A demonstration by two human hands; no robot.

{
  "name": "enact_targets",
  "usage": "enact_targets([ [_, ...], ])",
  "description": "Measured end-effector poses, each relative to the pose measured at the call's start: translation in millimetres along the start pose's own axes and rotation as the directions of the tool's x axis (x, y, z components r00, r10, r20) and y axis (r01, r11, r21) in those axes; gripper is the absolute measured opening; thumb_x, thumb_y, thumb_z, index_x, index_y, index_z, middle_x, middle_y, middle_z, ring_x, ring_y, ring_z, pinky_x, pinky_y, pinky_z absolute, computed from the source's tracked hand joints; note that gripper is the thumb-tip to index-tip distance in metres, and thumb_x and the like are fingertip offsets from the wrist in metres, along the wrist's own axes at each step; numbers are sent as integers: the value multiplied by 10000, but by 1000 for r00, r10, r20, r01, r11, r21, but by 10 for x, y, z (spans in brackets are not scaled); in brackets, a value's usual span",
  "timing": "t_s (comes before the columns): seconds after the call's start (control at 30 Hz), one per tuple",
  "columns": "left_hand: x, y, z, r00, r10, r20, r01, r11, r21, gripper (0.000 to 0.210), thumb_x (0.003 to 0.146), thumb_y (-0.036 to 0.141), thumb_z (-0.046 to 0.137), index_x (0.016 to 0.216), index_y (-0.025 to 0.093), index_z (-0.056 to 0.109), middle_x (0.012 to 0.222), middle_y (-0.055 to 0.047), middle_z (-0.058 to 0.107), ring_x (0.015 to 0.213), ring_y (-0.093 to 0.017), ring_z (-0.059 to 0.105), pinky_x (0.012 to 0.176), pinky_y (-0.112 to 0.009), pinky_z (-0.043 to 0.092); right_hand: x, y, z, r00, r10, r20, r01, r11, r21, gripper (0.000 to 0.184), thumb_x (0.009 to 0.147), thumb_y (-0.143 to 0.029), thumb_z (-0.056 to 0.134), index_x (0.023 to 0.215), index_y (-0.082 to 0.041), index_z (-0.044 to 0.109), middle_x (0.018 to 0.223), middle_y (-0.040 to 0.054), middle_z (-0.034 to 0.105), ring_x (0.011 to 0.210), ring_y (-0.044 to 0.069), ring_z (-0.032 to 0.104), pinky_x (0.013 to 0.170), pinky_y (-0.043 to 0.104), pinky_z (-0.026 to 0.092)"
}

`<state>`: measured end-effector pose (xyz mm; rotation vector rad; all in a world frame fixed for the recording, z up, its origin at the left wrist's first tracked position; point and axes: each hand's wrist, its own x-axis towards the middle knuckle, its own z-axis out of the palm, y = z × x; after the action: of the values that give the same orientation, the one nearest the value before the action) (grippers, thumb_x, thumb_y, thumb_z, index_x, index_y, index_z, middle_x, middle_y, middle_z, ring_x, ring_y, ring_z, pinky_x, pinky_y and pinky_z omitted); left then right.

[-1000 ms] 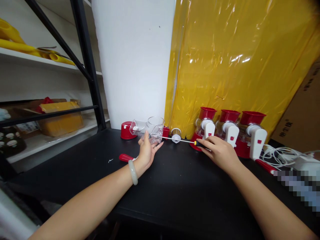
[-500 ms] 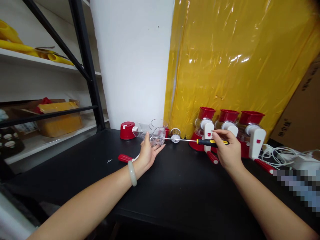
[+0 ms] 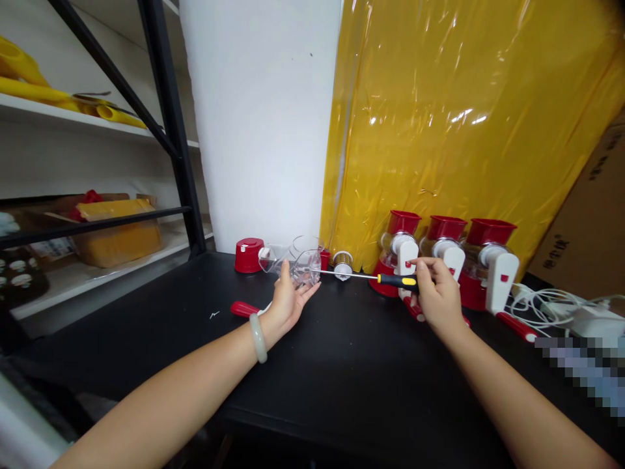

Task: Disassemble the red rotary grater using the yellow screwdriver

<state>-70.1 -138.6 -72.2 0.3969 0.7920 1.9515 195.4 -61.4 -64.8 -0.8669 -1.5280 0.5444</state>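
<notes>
My left hand (image 3: pixel 286 301), with a pale bangle on the wrist, grips a clear plastic grater body (image 3: pixel 307 257) lying on its side. My right hand (image 3: pixel 439 294) has its fingers closed at the end of a black and yellow screwdriver (image 3: pixel 396 281). The screwdriver's thin metal shaft points left and reaches into the clear body; the tip itself is hard to make out. Beyond my left hand is a red base (image 3: pixel 249 255). To the right of the body stands a metal grater drum (image 3: pixel 342 264). A red crank handle (image 3: pixel 244 309) lies behind my left wrist.
Three assembled rotary graters (image 3: pixel 498 280) with red hoppers stand at the right, close behind my right hand. White cables and a power strip (image 3: pixel 590 319) lie farther right. A shelf rack (image 3: pixel 168 130) is on the left. Small white bits (image 3: pixel 214 315) lie on the black table (image 3: pixel 342 378).
My right hand and the screwdriver have shifted slightly left, and the yellow patch on its handle shows differently. My left hand still holds the clear body in nearly the same place.
</notes>
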Motion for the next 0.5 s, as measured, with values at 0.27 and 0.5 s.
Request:
enact_targets([
  [0.27, 35, 8, -2, 1000, 1, 11, 0, 1000, -17, 420, 1012, 516, 545, 1309, 222, 587, 1203, -153, 699, 1072, -245, 726, 997, -479, 591, 58, 1, 58, 999, 30, -21, -26, 988, 154, 467, 831, -639, 724, 1012, -229, 592, 569, -37, 621, 361, 134, 516, 331, 238, 364],
  [0.5, 1, 25, 40, 999, 44, 6, -43, 999, -32, 336, 1018, 472, 554, 1222, 213, 622, 1191, -137, 699, 1074, -236, 713, 1024, -505, 574, 91, 97, 49, 995, 97, -34, -88, 975, 202, 514, 774, -650, 777, 995, -212, 623, 737, 7, 681, 459, 139, 597, 387, 250, 468],
])
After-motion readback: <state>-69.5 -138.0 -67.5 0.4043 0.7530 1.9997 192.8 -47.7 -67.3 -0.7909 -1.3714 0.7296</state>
